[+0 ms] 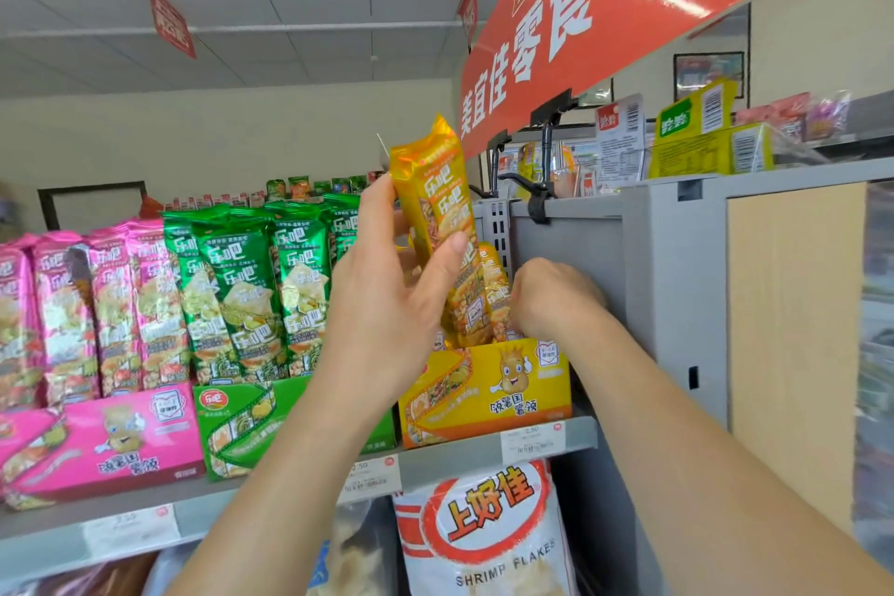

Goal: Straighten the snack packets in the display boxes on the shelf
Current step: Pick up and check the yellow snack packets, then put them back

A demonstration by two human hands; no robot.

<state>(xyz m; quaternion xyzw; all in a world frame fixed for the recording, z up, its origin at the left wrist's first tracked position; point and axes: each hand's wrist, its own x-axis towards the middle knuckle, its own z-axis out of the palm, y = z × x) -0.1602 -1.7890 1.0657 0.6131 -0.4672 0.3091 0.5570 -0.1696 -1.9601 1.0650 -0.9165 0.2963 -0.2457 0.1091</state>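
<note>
Three display boxes stand on the grey shelf (484,450): a pink box (106,436) at left, a green box (251,416) in the middle, a yellow box (488,390) at right. My left hand (387,290) holds a tall yellow packet (435,189) lifted above the yellow box, thumb across its front. My right hand (551,295) reaches into the yellow box, fingers closed on the yellow packets (484,295) standing there. Green packets (251,281) and pink packets (92,305) stand upright in their boxes.
A grey cabinet (672,286) rises just right of the yellow box. A red banner (580,29) hangs overhead on black clips. Shrimp flakes bags (484,532) hang below the shelf. More yellow boxes (706,145) sit on top of the cabinet.
</note>
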